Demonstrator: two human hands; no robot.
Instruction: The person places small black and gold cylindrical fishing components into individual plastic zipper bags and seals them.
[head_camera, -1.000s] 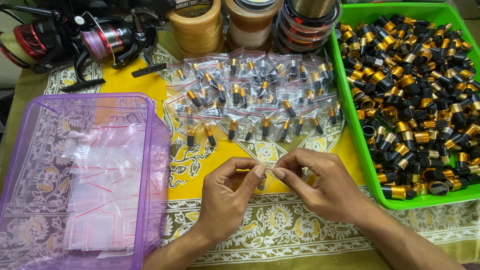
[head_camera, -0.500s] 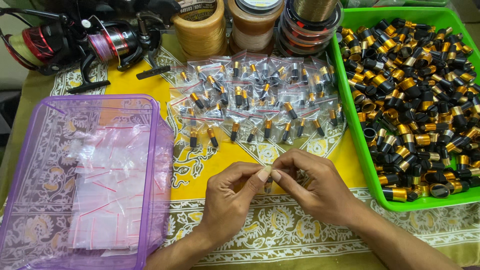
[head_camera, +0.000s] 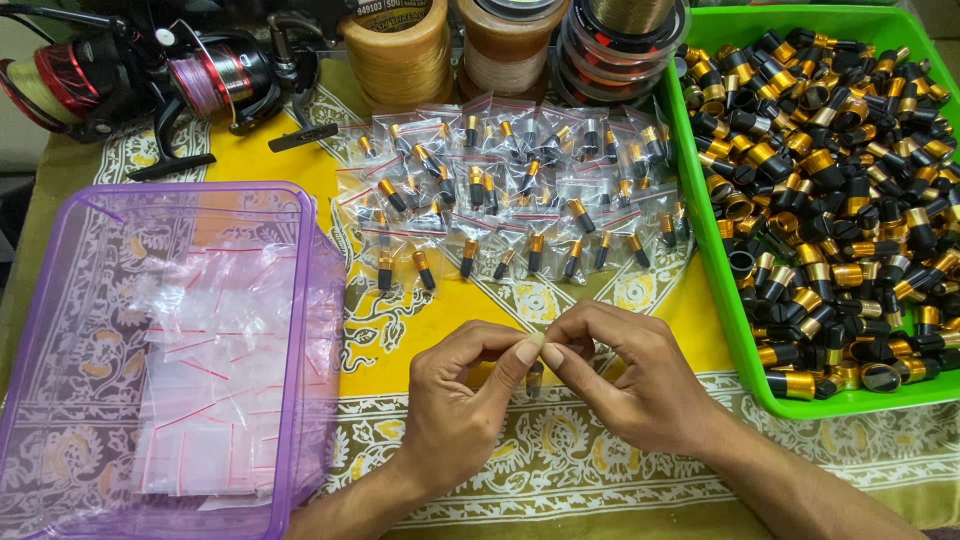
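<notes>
My left hand (head_camera: 455, 400) and my right hand (head_camera: 625, 375) meet fingertip to fingertip low in the middle of the head view. Together they pinch a small clear zip bag (head_camera: 535, 378) that hangs between them with a dark cap piece inside. Just beyond my hands lies a spread of filled small bags (head_camera: 510, 190), each holding a black and gold cap. A green tray (head_camera: 745, 330) on the right is heaped with loose black and gold caps (head_camera: 830, 190). A clear purple box (head_camera: 300, 330) on the left holds empty red-striped zip bags (head_camera: 215, 370).
A yellow patterned cloth (head_camera: 450, 310) covers the table. A fishing reel (head_camera: 190, 80) with red spools lies at the back left. Behind the filled bags stand spools of line (head_camera: 400, 45), tan and dark ones.
My fingertips have drawn closer together over the top of the small bag, and the view has shifted slightly. Nothing else on the table has moved.
</notes>
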